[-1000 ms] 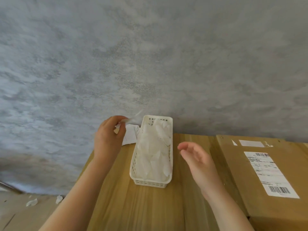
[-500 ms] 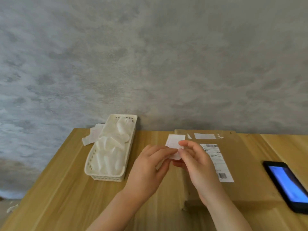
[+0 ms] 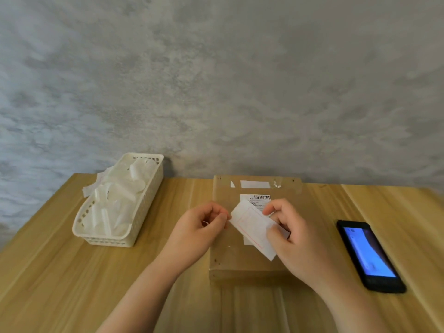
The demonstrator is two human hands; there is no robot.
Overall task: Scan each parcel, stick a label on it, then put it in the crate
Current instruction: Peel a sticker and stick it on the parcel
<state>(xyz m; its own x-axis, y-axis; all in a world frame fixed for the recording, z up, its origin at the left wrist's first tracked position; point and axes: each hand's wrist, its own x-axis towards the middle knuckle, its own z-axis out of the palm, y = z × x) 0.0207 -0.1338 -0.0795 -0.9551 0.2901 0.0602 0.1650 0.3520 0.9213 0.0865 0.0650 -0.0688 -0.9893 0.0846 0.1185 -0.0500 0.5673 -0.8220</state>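
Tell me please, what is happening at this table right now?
A person holds a white label in both hands above a flat cardboard parcel on the wooden table. The left hand pinches its left corner and the right hand grips its other side. The label is not yet stuck on. A phone with its screen lit lies to the right, a white basket of paper scraps to the left.

left hand [image 3: 197, 233] now away from the basket [image 3: 120, 200], both hands now together over the parcel [image 3: 240, 258], label [image 3: 252, 228] now tilted between them, right hand [image 3: 293, 239] gripping it
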